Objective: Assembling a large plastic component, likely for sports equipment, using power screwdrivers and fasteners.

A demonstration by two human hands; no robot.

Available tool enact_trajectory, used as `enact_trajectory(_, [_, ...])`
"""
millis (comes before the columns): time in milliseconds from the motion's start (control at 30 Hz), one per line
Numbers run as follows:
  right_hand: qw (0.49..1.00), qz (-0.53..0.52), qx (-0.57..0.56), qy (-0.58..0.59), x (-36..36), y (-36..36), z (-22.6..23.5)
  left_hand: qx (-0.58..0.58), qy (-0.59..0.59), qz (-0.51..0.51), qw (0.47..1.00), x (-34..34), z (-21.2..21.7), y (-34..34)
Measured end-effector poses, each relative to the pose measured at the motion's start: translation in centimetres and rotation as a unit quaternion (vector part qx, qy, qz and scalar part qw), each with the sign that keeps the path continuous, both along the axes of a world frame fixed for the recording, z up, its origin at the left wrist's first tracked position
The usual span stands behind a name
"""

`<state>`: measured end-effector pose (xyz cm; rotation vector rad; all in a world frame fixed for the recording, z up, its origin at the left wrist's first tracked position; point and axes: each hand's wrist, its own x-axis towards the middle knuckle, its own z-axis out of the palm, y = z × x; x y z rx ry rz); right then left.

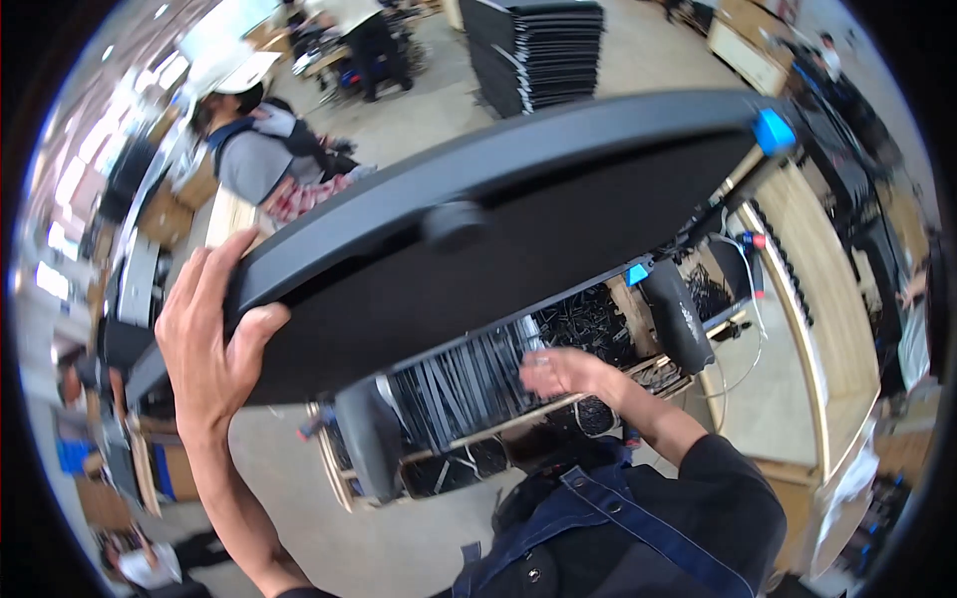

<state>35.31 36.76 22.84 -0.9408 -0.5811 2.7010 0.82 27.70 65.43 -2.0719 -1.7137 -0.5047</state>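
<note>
A large black panel (469, 279) with a thick rounded rim stands tilted across the middle. It has a round black knob (455, 221) near its upper rim and a bright blue corner piece (773, 132) at the right end. My left hand (211, 324) grips its left edge, the thumb on the near side and the fingers over the far side. Below the panel, my right hand (560, 373) is over a bin of long black strips (454, 389), its fingers curled. Whatever they may hold is too small and blurred to make out.
Wooden bins of small black parts (588, 324) lie beneath the panel, between two dark grey padded supports (371, 439). A pale wooden bench (832, 329) with a cable stands at right. Beyond the panel are a seated person (264, 164) and a stack of black panels (558, 55).
</note>
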Motion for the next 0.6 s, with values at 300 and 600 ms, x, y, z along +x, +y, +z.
enact_trajectory(300, [0.898,-0.41,-0.154,-0.04,-2.2,12.3,-14.3,-0.088,0.013,0.101,0.991,-8.1,-3.6,19.2])
enact_trajectory(600, [0.893,-0.419,-0.128,-0.102,-1.3,15.8,-19.8,-0.353,-0.12,0.122,0.92,-14.4,-30.5,32.7])
